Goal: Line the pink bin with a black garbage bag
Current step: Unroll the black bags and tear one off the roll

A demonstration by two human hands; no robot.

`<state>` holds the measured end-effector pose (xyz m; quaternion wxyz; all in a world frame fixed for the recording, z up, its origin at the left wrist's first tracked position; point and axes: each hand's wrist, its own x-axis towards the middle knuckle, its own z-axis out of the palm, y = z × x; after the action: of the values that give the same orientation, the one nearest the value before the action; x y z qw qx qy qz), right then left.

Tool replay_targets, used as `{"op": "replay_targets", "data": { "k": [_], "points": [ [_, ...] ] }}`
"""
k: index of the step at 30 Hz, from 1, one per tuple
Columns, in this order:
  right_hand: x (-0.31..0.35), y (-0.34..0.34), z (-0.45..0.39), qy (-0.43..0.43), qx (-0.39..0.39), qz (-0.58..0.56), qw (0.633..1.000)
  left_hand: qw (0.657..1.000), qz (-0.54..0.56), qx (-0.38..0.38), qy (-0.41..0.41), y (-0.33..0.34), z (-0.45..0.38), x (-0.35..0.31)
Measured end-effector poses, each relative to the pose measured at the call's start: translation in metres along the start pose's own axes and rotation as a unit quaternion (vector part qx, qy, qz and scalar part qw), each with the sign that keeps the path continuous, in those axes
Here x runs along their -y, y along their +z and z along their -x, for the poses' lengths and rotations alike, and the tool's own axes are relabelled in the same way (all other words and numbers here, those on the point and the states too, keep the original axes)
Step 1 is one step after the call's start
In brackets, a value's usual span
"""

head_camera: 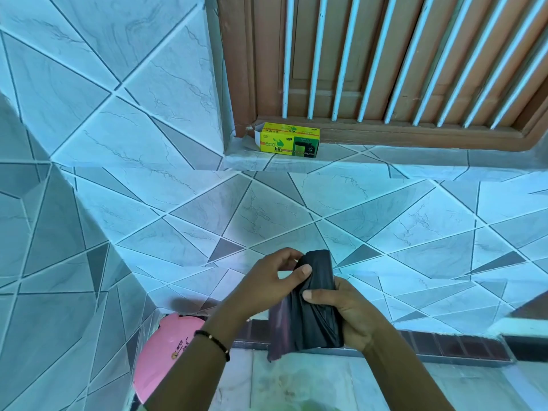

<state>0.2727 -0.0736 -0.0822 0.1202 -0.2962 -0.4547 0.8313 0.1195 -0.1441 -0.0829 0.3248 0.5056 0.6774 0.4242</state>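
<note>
Black garbage bag (311, 310), still folded, thin limp slippery film: right hand (345, 310) clamps the bundle, left hand (271, 280) pinches its top edge. Best hold: opening's edge. Pink bin (166, 354) sits lower left, unlined.

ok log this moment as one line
step: unrolling | left hand: pinching crumpled black plastic garbage bag | right hand: gripping bag | round pink plastic bin: unlined, lower left

I see a yellow box (289, 140) on the tiled ledge (385, 157) under a barred wooden window (385, 60).
</note>
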Motion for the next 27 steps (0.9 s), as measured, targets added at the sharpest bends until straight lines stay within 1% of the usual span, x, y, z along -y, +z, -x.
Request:
{"op": "replay_targets", "data": {
  "k": [4,7,10,18,22,27],
  "points": [
    [0.004,0.001,0.002,-0.018,0.005,-0.037,0.999,0.995,0.008,-0.083,0.049,0.007,-0.001,-0.004],
    [0.007,-0.004,0.003,-0.043,0.005,-0.035,0.998,0.988,-0.005,-0.136,0.067,0.003,-0.001,-0.006],
    [0.013,-0.009,0.006,-0.068,0.005,-0.038,0.997,0.985,-0.037,-0.147,0.077,-0.003,-0.002,-0.001],
    [0.018,-0.02,0.015,-0.095,0.026,-0.103,0.99,0.981,-0.085,-0.17,0.046,-0.026,-0.001,0.022],
    [0.018,-0.029,0.014,-0.108,-0.002,-0.103,0.989,0.978,-0.104,-0.178,0.042,-0.038,0.0,0.034],
    [0.021,-0.038,0.015,-0.117,-0.012,-0.103,0.988,0.966,-0.152,-0.205,0.034,-0.051,-0.001,0.05]
  ]
}}
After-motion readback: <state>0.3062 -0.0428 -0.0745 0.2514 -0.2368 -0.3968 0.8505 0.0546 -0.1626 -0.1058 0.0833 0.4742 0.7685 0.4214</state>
